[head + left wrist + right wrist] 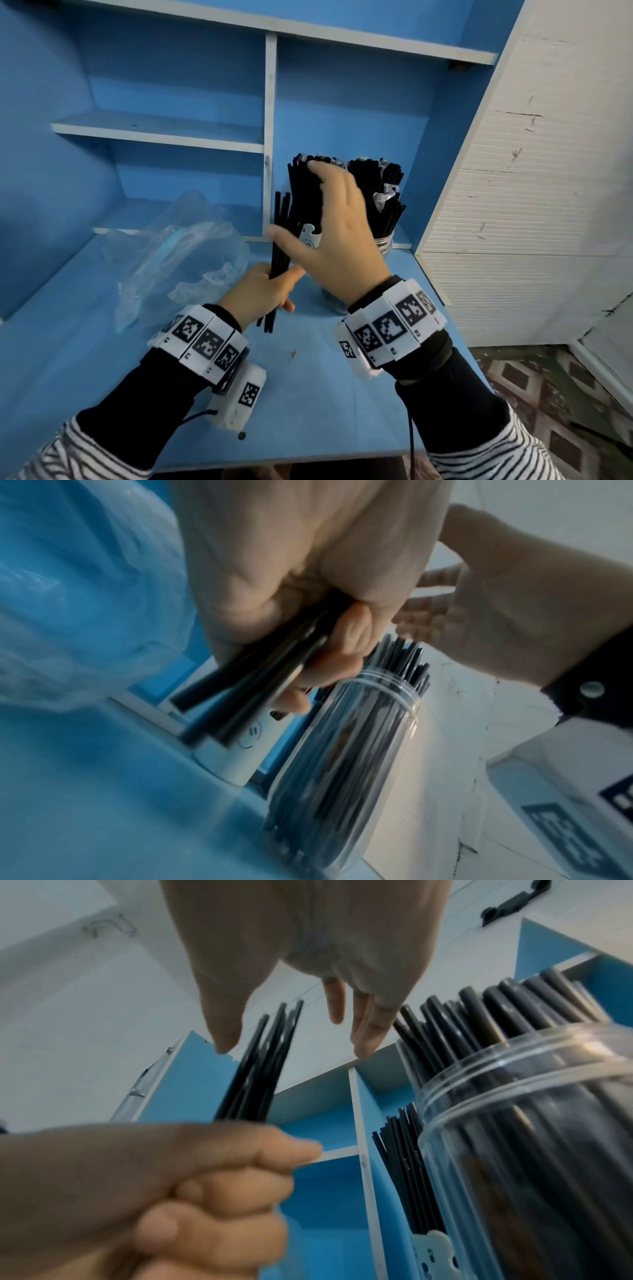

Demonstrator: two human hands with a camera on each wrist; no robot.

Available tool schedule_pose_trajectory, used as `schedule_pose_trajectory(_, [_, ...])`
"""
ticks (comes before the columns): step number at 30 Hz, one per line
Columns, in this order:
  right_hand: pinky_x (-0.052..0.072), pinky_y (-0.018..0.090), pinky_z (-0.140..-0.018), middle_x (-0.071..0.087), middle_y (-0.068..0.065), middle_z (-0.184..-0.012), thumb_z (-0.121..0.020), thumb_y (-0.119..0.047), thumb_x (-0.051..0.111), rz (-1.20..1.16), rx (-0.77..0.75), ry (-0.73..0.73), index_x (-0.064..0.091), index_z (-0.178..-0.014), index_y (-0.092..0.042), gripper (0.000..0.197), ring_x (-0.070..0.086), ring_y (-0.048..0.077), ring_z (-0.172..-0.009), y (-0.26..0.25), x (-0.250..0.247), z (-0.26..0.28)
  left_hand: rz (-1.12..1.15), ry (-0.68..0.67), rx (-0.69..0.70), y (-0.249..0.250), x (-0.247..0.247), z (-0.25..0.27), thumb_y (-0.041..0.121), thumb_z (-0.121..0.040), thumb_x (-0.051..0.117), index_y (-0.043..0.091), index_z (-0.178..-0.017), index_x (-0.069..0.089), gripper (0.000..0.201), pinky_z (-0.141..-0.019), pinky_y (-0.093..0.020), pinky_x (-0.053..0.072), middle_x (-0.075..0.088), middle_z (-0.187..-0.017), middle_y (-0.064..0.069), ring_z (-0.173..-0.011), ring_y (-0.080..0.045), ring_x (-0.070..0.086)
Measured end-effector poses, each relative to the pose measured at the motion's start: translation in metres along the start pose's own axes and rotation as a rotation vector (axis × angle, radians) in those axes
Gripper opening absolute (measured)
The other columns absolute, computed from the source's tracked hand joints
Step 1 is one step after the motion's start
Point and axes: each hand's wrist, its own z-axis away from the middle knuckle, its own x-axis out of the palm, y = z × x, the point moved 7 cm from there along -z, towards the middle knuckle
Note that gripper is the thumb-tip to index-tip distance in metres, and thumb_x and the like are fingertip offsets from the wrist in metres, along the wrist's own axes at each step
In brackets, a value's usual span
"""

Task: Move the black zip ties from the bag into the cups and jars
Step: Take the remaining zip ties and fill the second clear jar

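My left hand (274,291) grips a small bundle of black zip ties (279,233) upright above the blue desk; the fist shows in the right wrist view (212,1191) with the ties (260,1069) rising from it. My right hand (322,219) is open with straight, spread fingers (363,1042), over the tops of the ties standing in a clear jar (531,1123) in front of me. A white smiley cup (310,237) and a second clear jar (384,241) behind it hold many ties too. The clear plastic bag (178,246) lies crumpled on the left and looks empty.
The blue desk (102,359) backs onto blue shelving with a white divider (270,137) just left of the cup. A white ribbed cabinet (513,205) closes off the right side. The desk's front edge (308,457) is near my sleeves.
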Motion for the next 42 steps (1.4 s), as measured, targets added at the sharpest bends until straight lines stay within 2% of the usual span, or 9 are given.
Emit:
schedule_pose_trajectory(4, [0.042,0.03,-0.099,0.045,0.003,-0.117,-0.067,-0.065,0.071,0.019,0.125,-0.048,0.051,-0.12,-0.009,0.08,0.044,0.017,-0.111,0.013,-0.002,0.006,-0.017,-0.03,0.08,0.024,0.002,0.01,0.022,-0.095,0.05,0.012,-0.062,0.042,0.035,-0.066,-0.035,0.054,0.039,-0.037,0.007,-0.041,-0.009,0.046])
schedule_pose_trajectory(7, [0.039,0.009,-0.088,0.051,-0.008,-0.102,-0.071,-0.052,0.078,-0.112,0.044,-0.207,0.064,-0.108,-0.013,0.056,0.048,-0.001,-0.097,0.005,0.006,0.015,-0.136,-0.207,0.149,0.038,0.017,0.03,0.019,-0.087,0.065,0.016,-0.061,0.052,0.029,-0.043,-0.019,0.04,0.045,-0.039,0.008,-0.038,-0.003,0.043])
schedule_pose_trajectory(9, [0.036,0.004,-0.08,0.047,-0.026,-0.088,-0.077,-0.036,0.079,-0.166,-0.05,-0.283,0.071,-0.102,-0.015,0.033,0.048,-0.011,-0.087,-0.004,0.008,0.021,-0.137,-0.327,0.146,0.041,0.025,0.042,0.032,-0.072,0.075,0.02,-0.071,0.061,0.018,-0.051,-0.026,0.041,0.052,-0.05,0.006,-0.047,-0.009,0.047])
schedule_pose_trajectory(13, [0.041,0.008,-0.071,0.05,-0.016,-0.08,-0.083,-0.017,0.074,-0.271,-0.082,-0.318,0.073,-0.081,-0.009,0.008,0.052,-0.003,-0.076,-0.007,0.0,0.02,-0.107,-0.424,0.191,0.05,0.029,0.047,0.016,-0.079,0.075,0.031,-0.057,0.056,0.032,-0.052,-0.023,0.039,0.049,-0.051,0.01,-0.052,-0.007,0.047])
schedule_pose_trajectory(16, [0.044,0.011,-0.07,0.058,-0.004,-0.079,-0.086,-0.012,0.071,-0.301,-0.083,-0.257,0.069,-0.078,-0.005,0.011,0.057,0.002,-0.073,-0.004,-0.019,0.011,0.025,-0.292,0.336,0.068,0.023,0.041,0.01,-0.08,0.076,0.023,-0.097,0.057,0.028,-0.057,-0.018,0.044,0.054,-0.062,0.01,-0.058,-0.003,0.053])
schedule_pose_trajectory(23, [0.035,0.012,-0.049,0.046,-0.009,-0.047,-0.092,-0.025,0.063,-0.209,0.084,-0.031,0.062,-0.068,0.0,0.034,0.046,0.004,-0.045,0.022,-0.096,-0.024,0.01,-0.015,0.366,0.058,0.02,-0.009,0.047,-0.052,0.091,0.034,-0.134,0.033,0.101,-0.093,-0.009,0.031,0.044,-0.133,0.016,-0.121,0.004,0.042])
schedule_pose_trajectory(26, [0.035,0.012,-0.045,0.047,-0.001,-0.05,-0.093,-0.025,0.062,-0.187,0.148,0.016,0.06,-0.069,0.004,0.037,0.044,0.005,-0.042,0.037,-0.116,-0.035,-0.006,-0.082,0.348,0.059,0.035,-0.029,0.052,-0.05,0.09,0.033,-0.145,0.02,0.119,-0.108,-0.024,0.03,0.035,-0.145,0.014,-0.131,0.0,0.034])
schedule_pose_trajectory(33, [0.035,0.014,-0.046,0.047,0.005,-0.053,-0.092,-0.02,0.061,-0.116,0.194,0.003,0.056,-0.068,0.006,0.036,0.042,0.006,-0.042,0.061,-0.125,-0.053,0.004,-0.054,0.358,0.072,0.048,-0.051,0.035,-0.058,0.09,0.026,-0.132,0.042,0.089,-0.087,-0.02,0.047,0.055,-0.114,0.022,-0.101,0.009,0.054])
schedule_pose_trajectory(42, [0.039,0.025,-0.055,0.045,0.014,-0.059,-0.092,-0.018,0.059,-0.116,0.227,-0.077,0.052,-0.068,0.008,0.035,0.046,0.021,-0.056,0.076,-0.086,-0.055,-0.031,-0.034,0.344,0.066,0.045,-0.054,0.042,-0.054,0.091,0.024,-0.133,0.046,0.093,-0.093,-0.025,0.044,0.058,-0.124,0.011,-0.114,-0.006,0.055])
